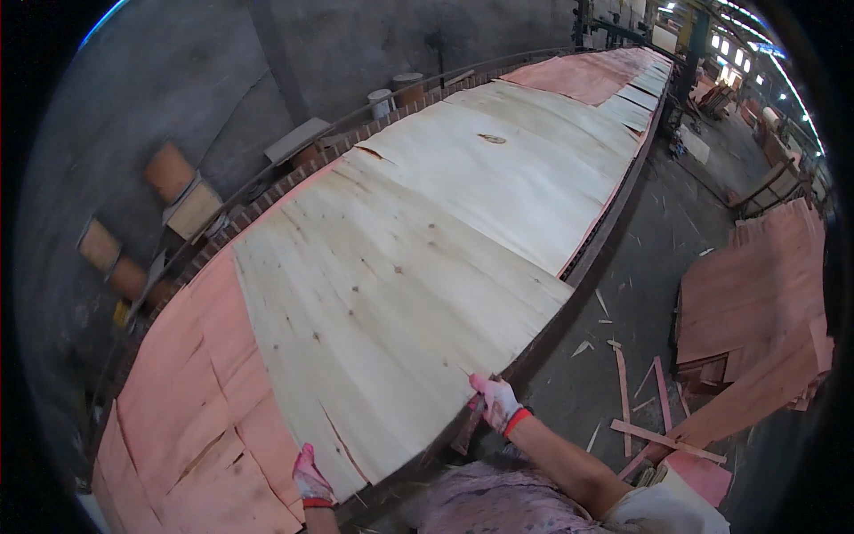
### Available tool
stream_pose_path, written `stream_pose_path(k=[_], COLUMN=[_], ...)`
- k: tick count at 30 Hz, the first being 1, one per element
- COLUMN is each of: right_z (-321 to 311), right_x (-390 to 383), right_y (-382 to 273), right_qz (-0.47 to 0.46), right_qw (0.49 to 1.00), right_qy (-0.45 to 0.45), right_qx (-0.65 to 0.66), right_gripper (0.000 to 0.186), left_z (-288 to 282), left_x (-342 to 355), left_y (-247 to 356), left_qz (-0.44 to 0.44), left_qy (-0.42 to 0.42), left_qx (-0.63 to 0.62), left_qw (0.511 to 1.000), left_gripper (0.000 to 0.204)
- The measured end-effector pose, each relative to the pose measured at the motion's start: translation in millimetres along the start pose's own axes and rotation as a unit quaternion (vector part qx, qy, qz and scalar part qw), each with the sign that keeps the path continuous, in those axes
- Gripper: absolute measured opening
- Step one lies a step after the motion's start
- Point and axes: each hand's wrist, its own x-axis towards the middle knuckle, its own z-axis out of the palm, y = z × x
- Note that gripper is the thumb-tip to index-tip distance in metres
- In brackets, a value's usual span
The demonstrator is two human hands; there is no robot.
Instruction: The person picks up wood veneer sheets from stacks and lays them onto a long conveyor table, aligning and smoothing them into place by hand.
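A large pale wood veneer sheet (391,311), dotted with dark knots and split near its front edge, lies across a long table in front of me. My right hand (500,405), in a white glove with pink-stained fingers and a red cuff, grips the sheet's near edge. Its thumb rests on top, and the other fingers are partly hidden. At the sheet's near left corner is my left hand (313,479), gloved the same way, its fingers closed at the edge. Pink veneer sheets (200,392), cracked in places, lie to the left, partly beneath the pale one.
Another pale sheet (525,169) with a hole lies farther along the table, before a far pink sheet (578,76). On the right floor stands a stack of pink veneer (752,285), with loose wood strips (663,440) nearby. Buckets (381,102) stand beyond the table's far edge.
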Motion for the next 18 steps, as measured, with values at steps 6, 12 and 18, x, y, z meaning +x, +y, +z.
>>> stream_pose_path(k=[6, 12, 18], right_z=[-17.6, 11.3, -15.7], right_x=[5.2, 45.3, 59.3], right_y=[-18.1, -17.8, -12.0], right_qz=[0.121, 0.200, 0.224], right_qw=[0.991, 0.980, 0.972], right_qy=[-0.047, -0.014, 0.032], right_qx=[-0.029, 0.010, -0.066], right_gripper=[0.027, 0.027, 0.026], left_z=[34.4, 8.0, 66.6], left_x=[-38.8, 19.3, -34.4], left_y=[19.2, 4.2, 16.9], left_qz=[0.112, 0.010, 0.070], left_qy=[0.053, 0.146, 0.191], left_qx=[0.106, 0.113, 0.152], left_qw=[0.987, 0.983, 0.967], left_gripper=[0.045, 0.040, 0.034])
